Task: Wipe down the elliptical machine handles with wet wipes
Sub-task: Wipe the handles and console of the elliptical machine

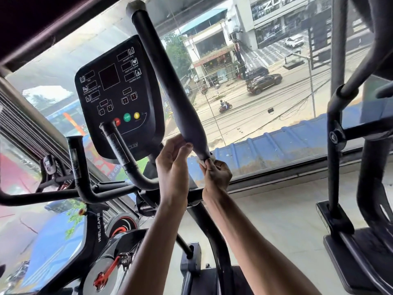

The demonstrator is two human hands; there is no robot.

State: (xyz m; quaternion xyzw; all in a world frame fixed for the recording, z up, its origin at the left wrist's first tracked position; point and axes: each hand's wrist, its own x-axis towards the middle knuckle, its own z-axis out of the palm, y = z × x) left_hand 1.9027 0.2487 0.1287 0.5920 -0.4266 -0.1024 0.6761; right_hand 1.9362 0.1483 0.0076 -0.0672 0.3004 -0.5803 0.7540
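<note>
A long black foam-covered elliptical handle (170, 81) rises from lower middle to the top of the view. At its lower end, where the foam tapers, my left hand (173, 158) touches the grip with thumb and fingers. My right hand (218, 173) pinches a small white wet wipe (204, 162) wrapped around the bar just below the foam. Only a bit of the wipe shows between my fingers. Shorter fixed handles (119, 150) curve out below the console.
The black console (119, 90) with green, yellow and red buttons stands left of the handle. Another machine's black frame and pedal (344, 188) stand at the right. A large window (265, 92) is directly ahead. An exercise bike (102, 241) sits lower left.
</note>
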